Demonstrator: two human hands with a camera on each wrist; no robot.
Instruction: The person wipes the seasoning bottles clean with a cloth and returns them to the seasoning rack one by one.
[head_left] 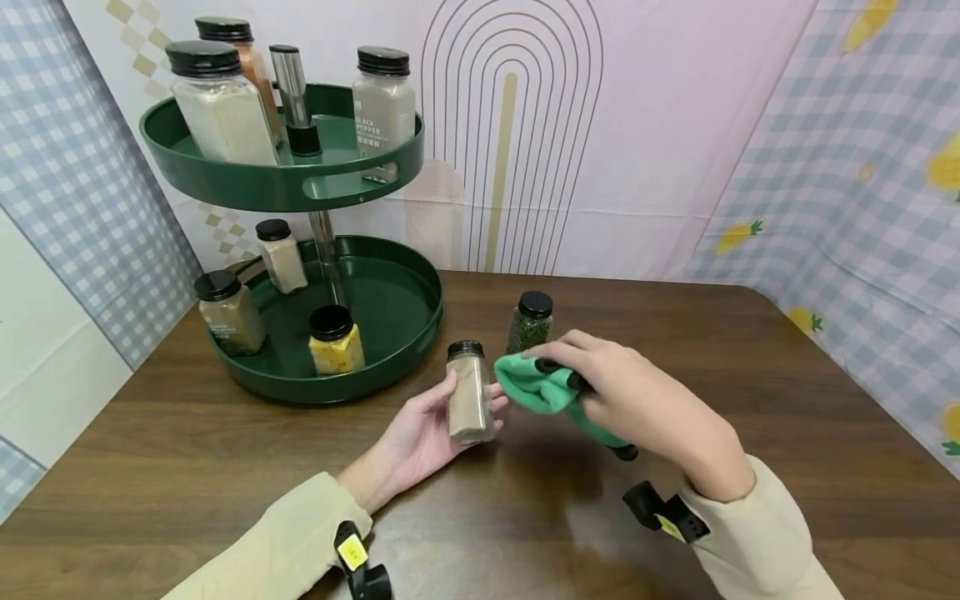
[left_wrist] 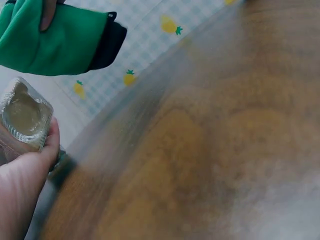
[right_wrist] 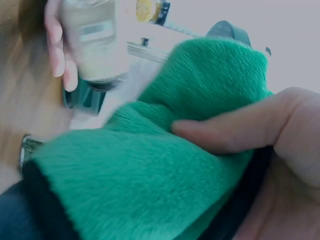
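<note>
A clear spice jar (head_left: 469, 400) with a black lid and pale beige powder stands nearly upright in my left hand (head_left: 423, 433), thumb on one side and fingertips on the other. Its glass base (left_wrist: 25, 117) faces the left wrist camera. My right hand (head_left: 630, 396) pinches a folded green cloth (head_left: 542, 385) with dark edging, just right of the jar and apart from it. In the right wrist view the thumb presses into the cloth (right_wrist: 150, 170). Behind the cloth a jar of green herbs (head_left: 529, 325) stands on the table, its lower part partly hidden.
A two-tier green turntable rack (head_left: 360, 392) stands at the left. Its upper tier holds a black pepper jar (head_left: 382, 108), a large white-powder jar (head_left: 225, 117), an orange one behind it and a metal cylinder (head_left: 294, 96). Small jars, one yellow (head_left: 337, 346), sit on the lower tier.
</note>
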